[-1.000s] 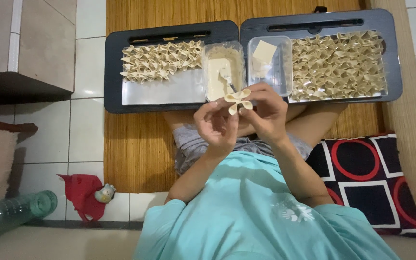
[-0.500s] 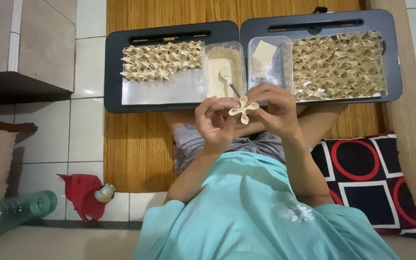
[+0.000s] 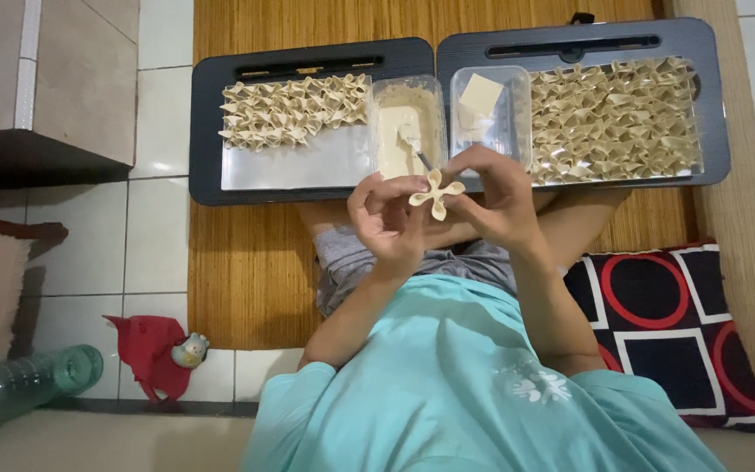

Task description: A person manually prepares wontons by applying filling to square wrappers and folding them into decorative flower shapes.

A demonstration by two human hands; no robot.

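Head view: one seated person was seen from above, both hands raised over the lap, in front of two trays.
Left hand (image 3: 388,218): fingers were curled closed on the left lobes of the folded wrapper (image 3: 435,193), pinching it from the side.
Right hand (image 3: 495,197): fingers were pinched on the right lobes of the same piece, so that it was supported from both sides while its corners were pressed.
Folded wrapper position: held in the air between both hands, just in front of the near edge of the trays, touching neither.
Left tray (image 3: 211,131): one; it carried folded pieces in rows along the far half, the near half bare.
Right tray (image 3: 709,105): one; nearly covered with folded pieces, too many to count exactly.
Filling tub (image 3: 407,131): one, set at the junction of the trays within reach, a utensil (image 3: 414,147) standing in it.
Wrapper tub (image 3: 488,109): one, beside the first, holding flat square sheets.
Floor items: one green bottle (image 3: 32,380), one red cloth (image 3: 150,350), one patterned cushion (image 3: 675,323).
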